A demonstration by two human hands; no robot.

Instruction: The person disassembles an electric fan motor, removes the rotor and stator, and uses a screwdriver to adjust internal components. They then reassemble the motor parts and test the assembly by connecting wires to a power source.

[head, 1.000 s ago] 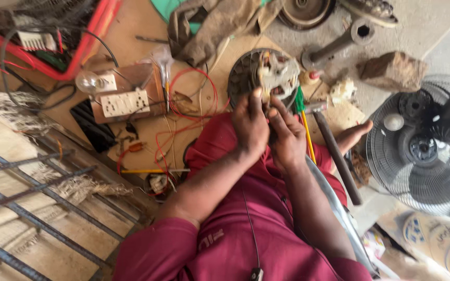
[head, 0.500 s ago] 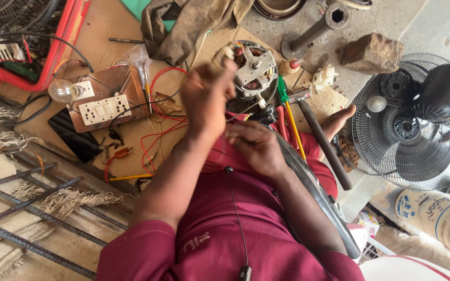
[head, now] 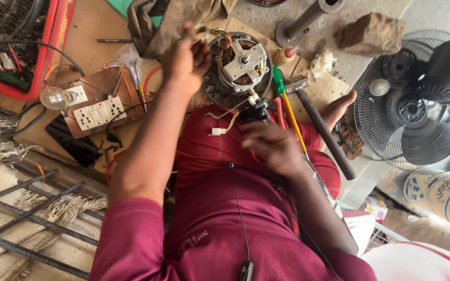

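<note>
Two hands: both bare, both over the lap, each busy with a separate bit of the same fan motor (head: 240, 65)
Left hand (head: 183, 62): raised at about eleven o'clock from the lap; fingers pinched together on the coloured wires (head: 212, 34) at the motor's upper rim; thumb and forefinger closed tight
Right hand (head: 269, 145): lower, at about five o'clock from the motor; blurred; fingers curled over something dark, but whether they clamp it I cannot tell
Fan motor: round, metal plate and shaft facing up; it rests at the person's knees, at twelve o'clock from the lap, just beside the left hand
White plug (head: 217, 131): small, on a yellow lead, lying on the maroon trousers at nine o'clock from the right hand
Screwdriver (head: 282, 96): green handle, yellow shank; at three o'clock from the motor, close by it
Switch board (head: 97, 112): wooden, white sockets, a bulb (head: 53, 97) at its nine o'clock; well off to the left
Black fan (head: 417, 104): caged, at three o'clock, well apart
Brick (head: 373, 34): at one o'clock, on the concrete
</note>
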